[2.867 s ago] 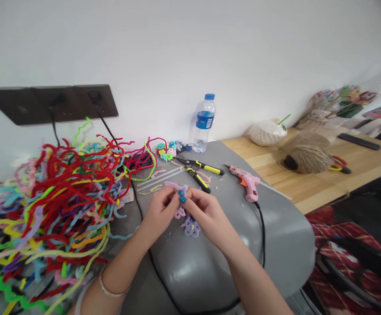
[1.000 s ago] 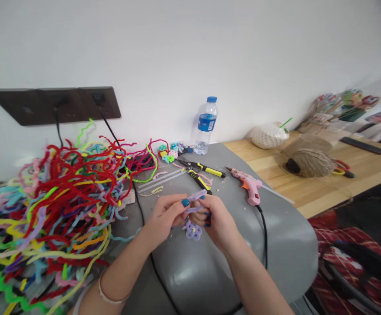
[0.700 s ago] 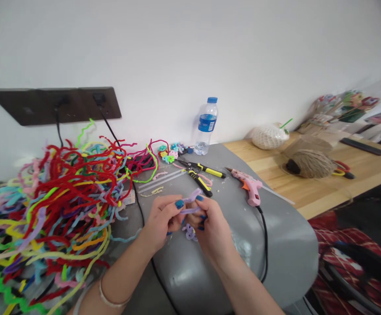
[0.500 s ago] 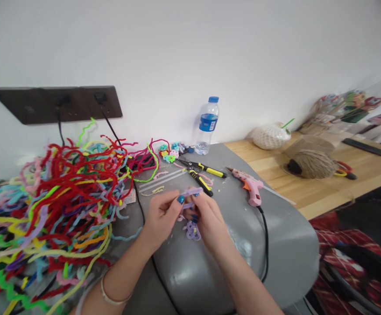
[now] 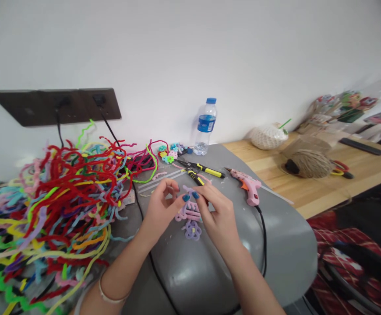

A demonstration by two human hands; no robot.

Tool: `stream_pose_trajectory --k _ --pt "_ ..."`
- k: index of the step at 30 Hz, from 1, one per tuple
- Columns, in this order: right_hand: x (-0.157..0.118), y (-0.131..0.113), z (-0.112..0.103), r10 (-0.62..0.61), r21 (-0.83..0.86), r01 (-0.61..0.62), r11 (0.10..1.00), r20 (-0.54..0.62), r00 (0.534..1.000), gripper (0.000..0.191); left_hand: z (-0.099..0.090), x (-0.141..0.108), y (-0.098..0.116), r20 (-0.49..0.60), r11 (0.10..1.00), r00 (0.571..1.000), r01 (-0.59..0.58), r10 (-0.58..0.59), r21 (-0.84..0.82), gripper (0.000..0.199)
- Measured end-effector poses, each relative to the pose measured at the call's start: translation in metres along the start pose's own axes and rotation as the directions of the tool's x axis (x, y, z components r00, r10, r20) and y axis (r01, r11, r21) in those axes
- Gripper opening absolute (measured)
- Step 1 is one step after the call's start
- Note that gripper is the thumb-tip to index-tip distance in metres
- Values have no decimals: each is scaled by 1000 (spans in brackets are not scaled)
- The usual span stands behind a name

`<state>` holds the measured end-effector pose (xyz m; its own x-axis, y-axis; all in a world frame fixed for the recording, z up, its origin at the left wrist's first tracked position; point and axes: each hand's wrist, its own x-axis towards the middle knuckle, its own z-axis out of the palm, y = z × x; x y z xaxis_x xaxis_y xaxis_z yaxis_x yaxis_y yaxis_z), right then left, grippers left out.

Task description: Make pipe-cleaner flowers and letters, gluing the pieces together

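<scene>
My right hand (image 5: 217,211) pinches a small lilac fuzzy stem (image 5: 188,189) between thumb and fingers, at the middle of the grey table. Close on its left, my left hand (image 5: 163,210) has its fingers curled and its thumb tip near the stem; whether it grips anything is unclear. Pink looped pieces (image 5: 189,211) lie below and between the hands. A purple looped flower (image 5: 192,230) with a pale yellow centre rests just nearer to me. Pliers with yellow and black handles (image 5: 210,170) lie beyond my right hand.
A big tangle of coloured fuzzy stems (image 5: 79,188) covers the left side. A pink glue gun (image 5: 251,188) lies right, its black cord running toward me. Behind stands a water bottle (image 5: 205,127). Twine (image 5: 312,163) sits on the wooden table (image 5: 272,175). Another black cord crosses the grey table (image 5: 295,236).
My hands have moved slightly apart, and the left fingers have loosened from the lilac stem. The pink looped pieces, mostly hidden before, now show between them.
</scene>
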<state>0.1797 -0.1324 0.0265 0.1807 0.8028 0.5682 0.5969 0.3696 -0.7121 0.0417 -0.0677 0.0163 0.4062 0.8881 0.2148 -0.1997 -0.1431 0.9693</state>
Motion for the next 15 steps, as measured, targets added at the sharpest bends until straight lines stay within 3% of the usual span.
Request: stream_pose_trajectory --k 4,9,11,15 --pt "1 -3 -1 44 55 -45 998 8 999 18 1 -3 7 185 993 981 40 -61 114 36" --pt "0 -9 5 175 330 -188 925 68 982 33 5 -7 16 247 990 966 40 -72 134 43" --pt "-2 -11 12 254 505 -276 818 114 961 35 6 -9 15 256 995 964 51 -71 85 42" --pt "-3 -20 25 405 771 -399 496 201 892 32 3 -13 8 219 998 974 60 -54 -25 41"
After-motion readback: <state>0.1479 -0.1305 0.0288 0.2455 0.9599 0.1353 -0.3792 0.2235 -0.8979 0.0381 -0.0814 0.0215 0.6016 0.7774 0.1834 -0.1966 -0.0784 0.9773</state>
